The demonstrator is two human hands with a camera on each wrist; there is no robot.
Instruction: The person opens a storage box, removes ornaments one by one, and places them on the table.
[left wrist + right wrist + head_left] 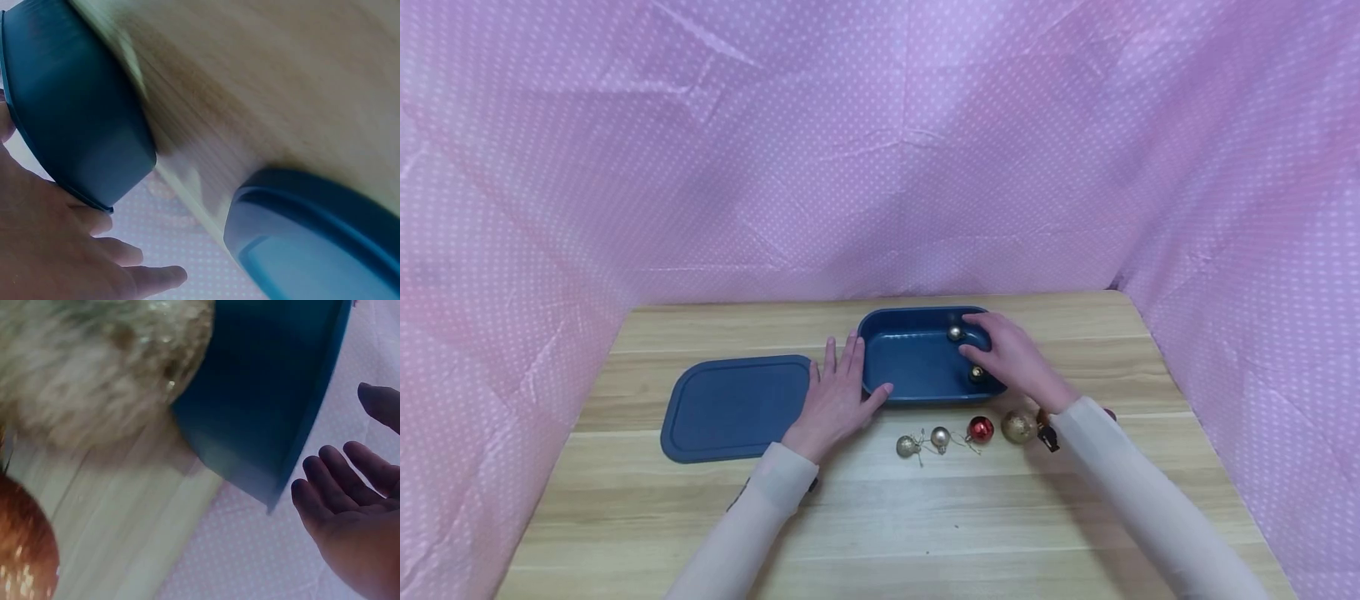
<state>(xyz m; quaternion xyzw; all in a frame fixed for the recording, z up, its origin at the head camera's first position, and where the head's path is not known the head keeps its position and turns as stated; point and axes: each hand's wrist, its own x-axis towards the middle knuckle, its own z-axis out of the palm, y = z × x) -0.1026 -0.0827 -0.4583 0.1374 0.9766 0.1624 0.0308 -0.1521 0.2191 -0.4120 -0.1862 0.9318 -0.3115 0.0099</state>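
A dark blue open box (898, 367) sits at the back of the table, with a small gold bauble (955, 333) and a second gold bauble (977, 373) inside its right half. My left hand (837, 402) rests against the box's left end, fingers extended and thumb over the front rim; the left wrist view shows those fingers along the box edge (81, 125). Over the right end hovers my right hand (1018, 358), thumb and fingers apart with nothing between them. In the right wrist view that hand (353, 509) is loosely spread beside the box wall (262, 387).
A flat blue lid (737, 408) lies left of the box. In front stand several baubles: glittery gold (907, 447), champagne (940, 436), red (980, 429) and larger glittery gold (1018, 426). The right sleeve (1120, 475) partly covers others. Pink dotted cloth (880, 167) surrounds the table.
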